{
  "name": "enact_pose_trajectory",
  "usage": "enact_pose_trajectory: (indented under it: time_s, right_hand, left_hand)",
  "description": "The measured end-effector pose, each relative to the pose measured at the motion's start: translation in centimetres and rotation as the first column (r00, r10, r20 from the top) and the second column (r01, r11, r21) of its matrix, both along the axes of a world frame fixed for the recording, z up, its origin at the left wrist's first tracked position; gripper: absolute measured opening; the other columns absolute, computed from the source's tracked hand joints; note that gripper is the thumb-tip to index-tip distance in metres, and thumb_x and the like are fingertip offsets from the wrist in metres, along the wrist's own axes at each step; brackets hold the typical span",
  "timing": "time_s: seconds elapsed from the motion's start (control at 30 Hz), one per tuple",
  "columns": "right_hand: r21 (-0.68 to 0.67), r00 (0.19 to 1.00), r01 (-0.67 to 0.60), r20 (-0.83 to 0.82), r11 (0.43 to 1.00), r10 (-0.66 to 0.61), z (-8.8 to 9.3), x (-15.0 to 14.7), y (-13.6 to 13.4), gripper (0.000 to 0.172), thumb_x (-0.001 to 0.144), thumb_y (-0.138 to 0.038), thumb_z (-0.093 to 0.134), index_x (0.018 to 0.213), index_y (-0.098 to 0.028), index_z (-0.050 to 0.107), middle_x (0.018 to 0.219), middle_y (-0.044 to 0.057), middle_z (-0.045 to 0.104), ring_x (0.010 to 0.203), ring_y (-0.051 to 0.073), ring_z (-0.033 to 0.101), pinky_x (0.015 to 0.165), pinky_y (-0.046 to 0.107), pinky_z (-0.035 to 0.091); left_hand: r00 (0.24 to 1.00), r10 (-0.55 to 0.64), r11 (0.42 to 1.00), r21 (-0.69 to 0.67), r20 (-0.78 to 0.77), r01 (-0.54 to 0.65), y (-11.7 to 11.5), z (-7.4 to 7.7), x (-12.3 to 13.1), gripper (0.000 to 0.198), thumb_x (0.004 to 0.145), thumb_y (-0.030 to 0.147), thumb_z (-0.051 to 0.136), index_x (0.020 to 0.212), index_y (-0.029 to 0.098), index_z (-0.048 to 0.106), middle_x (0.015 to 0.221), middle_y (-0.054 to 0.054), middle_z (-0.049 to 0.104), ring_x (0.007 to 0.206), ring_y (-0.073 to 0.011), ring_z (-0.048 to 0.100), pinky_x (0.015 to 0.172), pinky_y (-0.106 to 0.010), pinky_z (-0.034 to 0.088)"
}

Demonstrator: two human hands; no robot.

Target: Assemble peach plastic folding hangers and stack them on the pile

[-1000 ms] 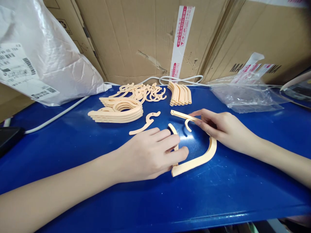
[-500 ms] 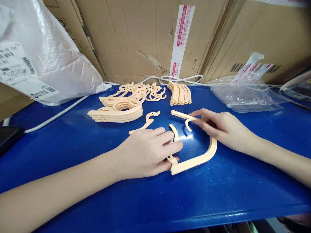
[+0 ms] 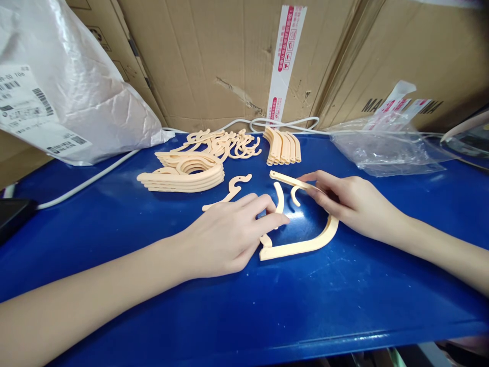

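My left hand is closed over a beige plastic hanger hook piece, its thumb hidden beneath. The hook's lower end meets the end of a curved hanger arm, low on the blue table. My right hand pinches a straight-looking hanger arm between thumb and fingers. The curved arm's far end passes under that hand. A small curved hook end shows below the pinched arm; what it joins is hidden. Beyond my left hand lies a loose hook piece.
Stacked hanger parts, a heap of hooks and a row of curved arms lie behind. Cardboard boxes close off the back. A white parcel bag, clear plastic wrap and a white cable flank them.
The curved arm's near end has shifted up and left, and the hook piece has moved slightly away from me. My left fingers have changed their bend. The right hand is nearly still.
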State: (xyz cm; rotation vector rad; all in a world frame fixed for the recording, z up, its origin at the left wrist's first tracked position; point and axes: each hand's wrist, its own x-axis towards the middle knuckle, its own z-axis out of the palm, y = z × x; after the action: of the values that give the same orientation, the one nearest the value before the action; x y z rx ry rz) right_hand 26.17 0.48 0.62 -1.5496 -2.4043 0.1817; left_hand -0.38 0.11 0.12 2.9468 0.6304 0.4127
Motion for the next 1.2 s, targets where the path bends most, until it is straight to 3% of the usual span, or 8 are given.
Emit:
enact_pose_trajectory:
  time_s: [0.13, 0.23, 0.33, 0.47, 0.67, 1.0, 1.2]
  right_hand:
    - [0.011, 1.0, 0.008, 0.002, 1.0, -0.008, -0.05, -0.14, -0.04, 0.033, 0.098, -0.041, 0.039, 0.119, -0.022, 0.057, 0.056, -0.005, 0.052, 0.047, 0.011, 0.047, 0.051, 0.025, 0.032]
    - [0.017, 1.0, 0.011, 0.004, 1.0, -0.011, -0.15, -0.21, -0.01, 0.034, 0.098, -0.041, 0.039, 0.119, -0.022, 0.057, 0.056, -0.005, 0.053, 0.047, 0.012, 0.048, 0.051, 0.025, 0.032]
    - [0.014, 1.0, 0.013, 0.004, 1.0, -0.013, -0.23, -0.24, 0.01, 0.034, 0.098, -0.042, 0.039, 0.12, -0.023, 0.058, 0.056, -0.004, 0.053, 0.048, 0.012, 0.048, 0.051, 0.025, 0.032]
    - [0.017, 1.0, 0.014, -0.003, 1.0, -0.014, -0.28, -0.19, -0.05, 0.035, 0.098, -0.043, 0.038, 0.12, -0.023, 0.058, 0.056, -0.004, 0.054, 0.048, 0.012, 0.049, 0.051, 0.025, 0.032]
    - [-0.009, 1.0, 0.016, -0.027, 1.0, -0.016, -0.11, 0.0, -0.06, 0.036, 0.098, -0.044, 0.039, 0.121, -0.022, 0.057, 0.057, -0.004, 0.055, 0.05, 0.012, 0.05, 0.052, 0.025, 0.033]
    - [-0.051, 0.995, -0.013, -0.099, 0.999, 0.008, -0.2, 0.13, 0.22, 0.039, 0.097, -0.046, 0.042, 0.123, -0.02, 0.057, 0.06, -0.003, 0.06, 0.049, 0.011, 0.053, 0.051, 0.024, 0.036]
    - [-0.05, 0.996, -0.032, -0.089, 0.998, 0.028, -0.08, 0.02, 0.23, 0.039, 0.097, -0.045, 0.043, 0.123, -0.019, 0.057, 0.06, -0.003, 0.059, 0.048, 0.011, 0.053, 0.05, 0.024, 0.037]
  left_hand:
    - [1.0, -0.016, 0.999, 0.031, 0.016, 0.015, 0.15, -0.16, -0.07, 0.049, 0.081, 0.0, 0.033, 0.121, 0.017, 0.056, 0.109, -0.006, 0.057, 0.088, -0.0196, 0.051, 0.069, -0.032, 0.042]
    - [0.998, -0.04, 0.999, 0.002, 0.056, 0.04, 0.06, -0.21, -0.12, 0.043, 0.087, 0.006, 0.032, 0.121, 0.017, 0.057, 0.109, -0.006, 0.059, 0.09, -0.0197, 0.052, 0.072, -0.033, 0.043]
    - [0.992, -0.046, 0.999, -0.022, 0.114, 0.049, -0.03, -0.27, -0.07, 0.032, 0.096, 0.028, 0.039, 0.118, 0.017, 0.058, 0.107, -0.006, 0.06, 0.09, -0.0194, 0.054, 0.072, -0.033, 0.043]
    - [0.993, -0.021, 1.0, -0.019, 0.12, 0.024, -0.04, -0.33, 0.01, 0.042, 0.091, 0.053, 0.056, 0.114, 0.019, 0.06, 0.106, -0.005, 0.061, 0.089, -0.0191, 0.055, 0.069, -0.03, 0.043]
    - [0.992, -0.022, 1.0, -0.014, 0.122, 0.024, 0.07, -0.38, -0.05, 0.037, 0.09, 0.046, 0.059, 0.115, 0.019, 0.061, 0.108, -0.005, 0.063, 0.091, -0.0186, 0.057, 0.073, -0.03, 0.045]
    - [0.981, -0.131, 0.964, 0.251, 0.144, 0.092, -0.47, -0.55, -0.05, 0.031, 0.091, 0.031, 0.053, 0.111, 0.011, 0.067, 0.101, -0.007, 0.07, 0.085, -0.0207, 0.063, 0.068, -0.032, 0.051]
    - [0.981, -0.136, 0.963, 0.252, 0.138, 0.098, -0.61, -0.38, -0.01, 0.028, 0.088, 0.023, 0.053, 0.11, 0.012, 0.066, 0.1, -0.006, 0.071, 0.085, -0.0197, 0.064, 0.069, -0.031, 0.051]
